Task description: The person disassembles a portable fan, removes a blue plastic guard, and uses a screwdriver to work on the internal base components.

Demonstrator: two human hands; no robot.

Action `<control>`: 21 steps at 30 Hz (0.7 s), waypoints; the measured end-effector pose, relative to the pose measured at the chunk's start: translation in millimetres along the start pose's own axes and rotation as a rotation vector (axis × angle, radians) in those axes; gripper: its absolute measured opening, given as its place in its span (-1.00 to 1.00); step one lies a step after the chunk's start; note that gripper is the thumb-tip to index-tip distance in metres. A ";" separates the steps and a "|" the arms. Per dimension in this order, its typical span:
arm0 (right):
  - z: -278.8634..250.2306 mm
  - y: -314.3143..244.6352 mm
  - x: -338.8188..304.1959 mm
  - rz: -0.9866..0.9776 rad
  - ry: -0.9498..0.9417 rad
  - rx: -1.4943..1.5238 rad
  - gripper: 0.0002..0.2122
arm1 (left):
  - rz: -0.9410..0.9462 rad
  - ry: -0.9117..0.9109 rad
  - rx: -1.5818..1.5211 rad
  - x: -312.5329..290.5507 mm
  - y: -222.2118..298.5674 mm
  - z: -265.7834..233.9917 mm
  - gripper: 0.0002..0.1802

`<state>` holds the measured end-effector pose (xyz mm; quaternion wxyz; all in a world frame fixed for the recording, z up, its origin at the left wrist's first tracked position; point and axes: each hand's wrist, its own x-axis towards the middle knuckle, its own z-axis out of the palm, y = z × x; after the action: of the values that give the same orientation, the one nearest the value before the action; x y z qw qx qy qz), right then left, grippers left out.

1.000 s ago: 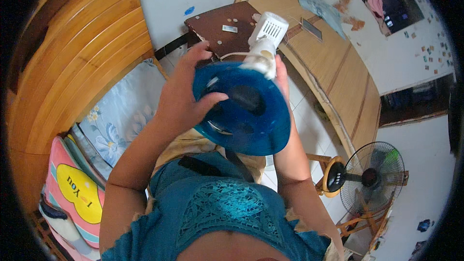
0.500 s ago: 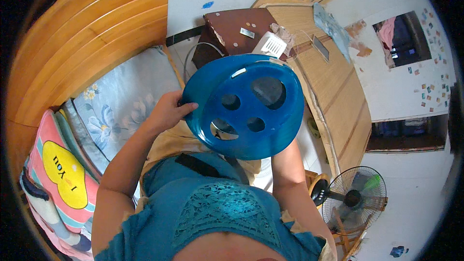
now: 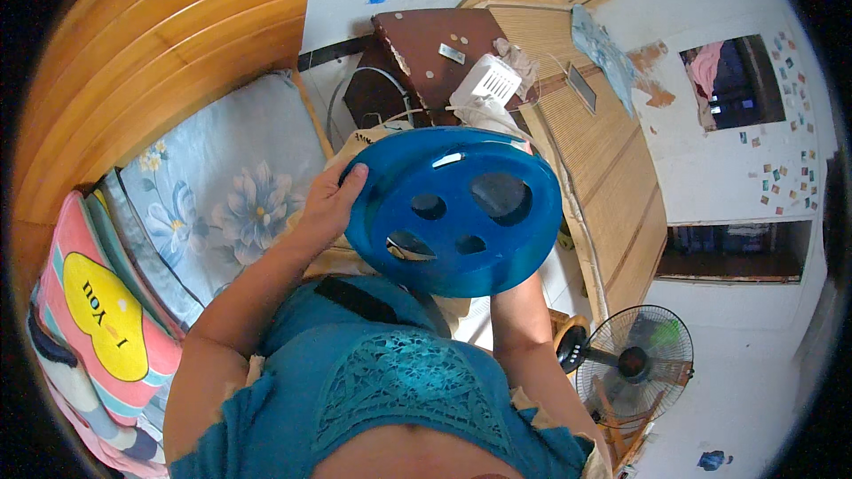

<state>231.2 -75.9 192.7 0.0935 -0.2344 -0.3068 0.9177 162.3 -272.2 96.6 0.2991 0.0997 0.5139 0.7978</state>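
The blue disc (image 3: pixel 454 211) is held up at chest height, flat face toward the camera. Left hand (image 3: pixel 330 206) fingers curl around its rim (steadying it); the right hand is hidden behind, grip unknown.

Bed (image 3: pixel 337 106) with pale mat surface, wooden headboard behind. On it: floral blue-grey pillow (image 3: pixel 222 204), striped pink cushion (image 3: pixel 98 319) with a yellow heart just beside it at the left edge. Dark brown side table (image 3: pixel 426 44) near the bed's far end carries a white boxy device (image 3: pixel 493 80), a small grey flat item and a few small pale spots.
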 end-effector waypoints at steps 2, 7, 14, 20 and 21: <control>-2.5 0.6 -0.5 0.001 -0.007 0.007 -0.63 | 0.041 -0.009 -0.027 -1.8 0.3 5.6 -0.62; -9.8 0.6 -0.2 0.000 -0.024 0.039 -0.64 | 0.189 0.122 0.382 -17.0 0.9 9.4 -0.58; -18.1 7.7 9.3 0.054 -0.106 0.090 -0.64 | -0.097 0.266 -0.156 2.3 39.2 19.2 -0.33; -31.4 -2.8 25.5 0.047 -0.178 0.142 -0.64 | 0.054 0.368 0.080 20.8 28.1 -13.4 -0.44; -32.6 -5.2 26.5 0.049 -0.193 0.149 -0.64 | 0.122 0.342 0.021 23.9 25.8 -25.3 -0.44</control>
<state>224.1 -46.5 163.1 0.0584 -0.1449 -0.2395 0.9583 121.7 -285.1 104.4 0.1575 -0.0034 0.5584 0.8145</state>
